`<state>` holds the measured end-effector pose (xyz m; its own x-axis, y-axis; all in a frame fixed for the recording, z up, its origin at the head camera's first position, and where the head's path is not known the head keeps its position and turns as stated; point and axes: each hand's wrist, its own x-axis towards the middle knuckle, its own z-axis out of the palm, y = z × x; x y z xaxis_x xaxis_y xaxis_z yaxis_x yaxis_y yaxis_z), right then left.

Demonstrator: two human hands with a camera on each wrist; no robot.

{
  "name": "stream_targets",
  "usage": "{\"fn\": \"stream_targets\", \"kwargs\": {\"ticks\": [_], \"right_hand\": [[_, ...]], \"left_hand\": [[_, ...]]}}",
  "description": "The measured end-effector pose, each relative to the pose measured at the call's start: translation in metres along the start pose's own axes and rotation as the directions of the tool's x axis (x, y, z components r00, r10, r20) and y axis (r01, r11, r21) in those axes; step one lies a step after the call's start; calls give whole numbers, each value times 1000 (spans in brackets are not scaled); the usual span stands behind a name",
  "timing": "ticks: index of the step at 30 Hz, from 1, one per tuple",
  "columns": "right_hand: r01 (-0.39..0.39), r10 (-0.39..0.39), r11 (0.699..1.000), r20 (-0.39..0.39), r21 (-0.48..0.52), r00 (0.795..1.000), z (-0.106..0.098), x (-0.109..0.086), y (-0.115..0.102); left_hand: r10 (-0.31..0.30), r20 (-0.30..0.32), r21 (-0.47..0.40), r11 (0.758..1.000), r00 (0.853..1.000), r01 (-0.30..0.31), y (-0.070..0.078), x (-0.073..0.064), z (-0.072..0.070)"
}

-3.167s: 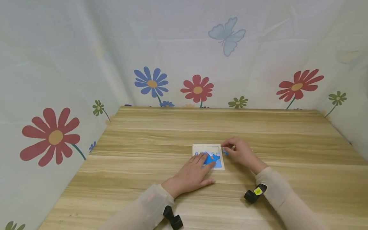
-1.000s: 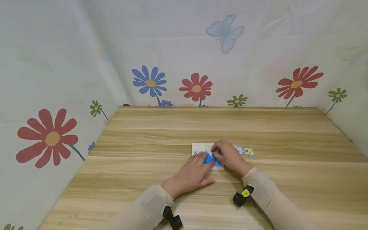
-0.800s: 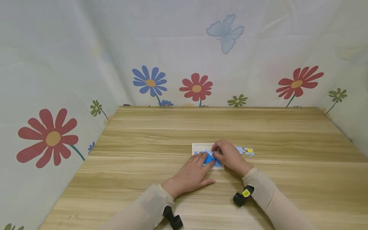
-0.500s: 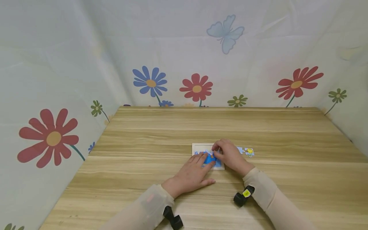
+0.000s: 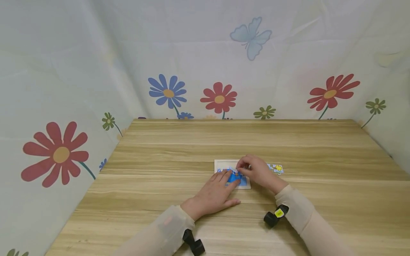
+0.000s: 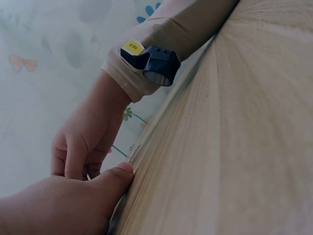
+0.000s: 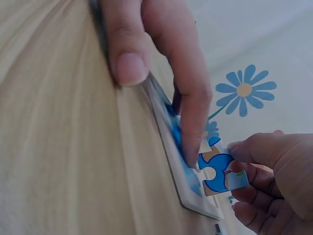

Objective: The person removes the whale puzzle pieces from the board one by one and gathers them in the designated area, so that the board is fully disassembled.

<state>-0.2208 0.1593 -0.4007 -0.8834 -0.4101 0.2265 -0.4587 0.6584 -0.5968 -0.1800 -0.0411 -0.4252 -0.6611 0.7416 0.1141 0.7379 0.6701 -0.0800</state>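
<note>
A jigsaw piece (image 7: 220, 172), blue and brown with dark blue outlines, is pinched between the thumb and fingers of my right hand (image 5: 257, 171). It is tilted up off the puzzle board (image 7: 171, 164), near the board's right side. My left hand (image 5: 211, 193) rests on the board with its fingers extended over the blue picture (image 5: 243, 181), covering the picture's left part. In the left wrist view, the left thumb (image 6: 117, 178) lies near the table surface and the right hand hangs just beyond it. Bare backing (image 5: 226, 164) shows at the board's far side.
Loose jigsaw pieces, among them one with a yellow sun (image 5: 278, 168), lie on the wooden table (image 5: 179, 142) right of the board, partly hidden by the right hand. Behind the table hangs a flowered cloth (image 5: 192, 53).
My right hand has moved from the board's right edge to over the picture, uncovering the loose pieces. Since half a second ago it has shifted slightly right. My left hand stays put.
</note>
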Motion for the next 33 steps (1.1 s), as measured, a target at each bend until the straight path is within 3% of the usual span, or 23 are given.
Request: {"fn": "stream_targets", "kwargs": {"ticks": [12,18,33], "right_hand": [[-50,47,998,78,44,996,-24,-3,-5],[-1,-1,997,27,71,1000,-43,-3,-4],[-80,80,996,11,-47,997,-82,-14,2]], "left_hand": [[-6,7,-17,1000,1000,6,1,0,3],[-2,13,-9,1000,1000,2,1,1,-1],[-14,30,-48,999,999,15,0,1,1]]}}
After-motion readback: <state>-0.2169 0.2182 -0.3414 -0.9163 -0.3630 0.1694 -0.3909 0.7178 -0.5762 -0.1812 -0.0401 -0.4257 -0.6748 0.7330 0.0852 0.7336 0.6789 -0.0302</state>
